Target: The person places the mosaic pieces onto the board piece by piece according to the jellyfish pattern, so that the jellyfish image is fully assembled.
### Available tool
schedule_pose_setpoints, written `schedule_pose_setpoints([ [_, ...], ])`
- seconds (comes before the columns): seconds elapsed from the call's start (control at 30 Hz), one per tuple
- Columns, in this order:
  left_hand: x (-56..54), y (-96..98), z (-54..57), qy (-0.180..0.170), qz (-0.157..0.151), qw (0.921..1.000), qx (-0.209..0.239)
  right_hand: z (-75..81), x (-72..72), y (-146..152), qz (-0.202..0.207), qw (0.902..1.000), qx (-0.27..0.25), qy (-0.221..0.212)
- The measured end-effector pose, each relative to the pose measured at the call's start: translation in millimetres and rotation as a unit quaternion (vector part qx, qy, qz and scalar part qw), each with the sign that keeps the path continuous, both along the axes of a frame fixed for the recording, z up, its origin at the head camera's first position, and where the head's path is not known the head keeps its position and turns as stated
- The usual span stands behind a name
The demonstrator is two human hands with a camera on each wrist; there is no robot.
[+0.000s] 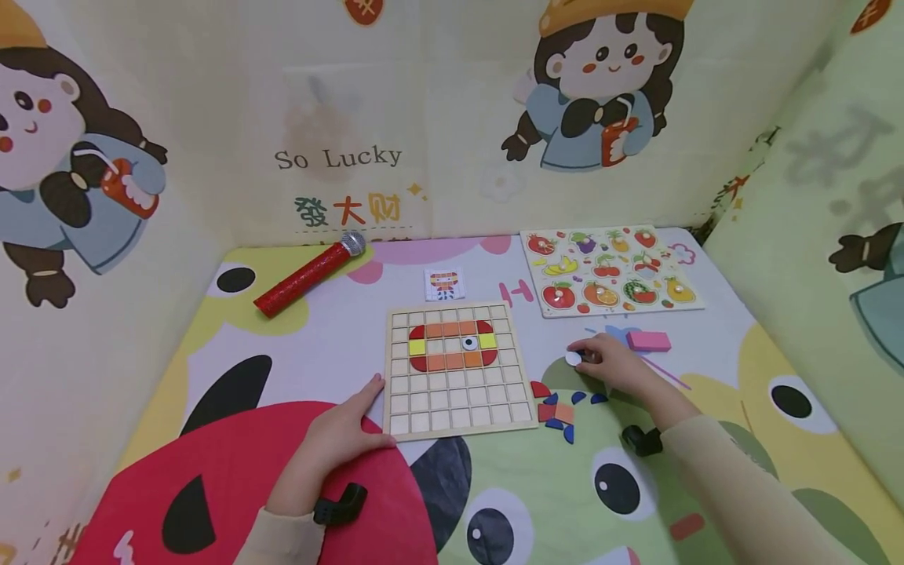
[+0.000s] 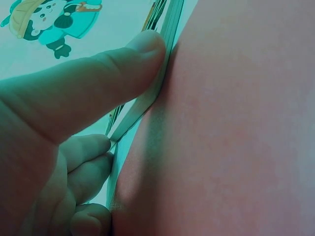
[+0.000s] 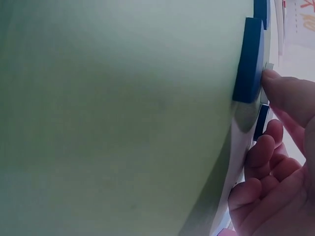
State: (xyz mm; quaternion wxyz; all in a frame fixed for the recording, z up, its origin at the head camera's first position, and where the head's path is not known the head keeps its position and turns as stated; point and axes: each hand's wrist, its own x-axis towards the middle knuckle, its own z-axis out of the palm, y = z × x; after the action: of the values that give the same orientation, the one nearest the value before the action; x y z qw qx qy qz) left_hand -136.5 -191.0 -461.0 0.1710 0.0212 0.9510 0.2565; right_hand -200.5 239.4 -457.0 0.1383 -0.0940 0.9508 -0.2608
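Note:
In the head view, a wooden grid board (image 1: 459, 400) lies mid-table, with red, orange and yellow pieces set in an oval ring. One eye disc (image 1: 469, 343), white with a black centre, lies inside the ring. My left hand (image 1: 337, 439) holds the board's near left corner, thumb on the front edge and fingers along the left side. To the right of the board, my right hand (image 1: 610, 365) pinches a white round piece (image 1: 573, 358) between thumb and fingertips. Loose blue pieces (image 1: 568, 433), a red quarter piece (image 1: 540, 389) and an orange square (image 1: 563, 413) lie nearer me.
A small pattern card (image 1: 445, 284) lies behind the board. At the back left is a red microphone (image 1: 311, 275); at the back right, a fruit puzzle board (image 1: 610, 271). Beyond my right hand sits a pink block (image 1: 648, 341). Patterned cloth walls surround the table.

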Motion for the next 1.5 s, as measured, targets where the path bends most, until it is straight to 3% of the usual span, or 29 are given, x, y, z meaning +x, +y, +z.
schedule_pose_setpoints([
  [0.17,0.4,-0.4,0.5,0.002,0.002,1.0000,0.001,3.6,-0.4,-1.8,0.003,1.0000,0.002,0.001],
  [0.4,0.4,-0.5,-0.1,0.001,-0.004,1.0000,0.004,9.6,1.5,-8.1,-0.044,0.9980,-0.046,-0.009],
  [0.67,1.0,0.7,-0.2,0.009,-0.005,0.9999,0.002,18.7,2.5,-25.8,-0.070,0.9939,-0.075,0.042],
  [1.03,2.4,0.2,-2.2,0.015,-0.004,0.9999,0.001,22.4,-0.4,-38.8,-0.013,0.9926,-0.078,0.092],
  [1.5,1.8,0.3,-3.6,0.012,0.005,0.9999,0.001,25.5,-2.3,-75.5,-0.044,0.9848,-0.158,0.058],
])
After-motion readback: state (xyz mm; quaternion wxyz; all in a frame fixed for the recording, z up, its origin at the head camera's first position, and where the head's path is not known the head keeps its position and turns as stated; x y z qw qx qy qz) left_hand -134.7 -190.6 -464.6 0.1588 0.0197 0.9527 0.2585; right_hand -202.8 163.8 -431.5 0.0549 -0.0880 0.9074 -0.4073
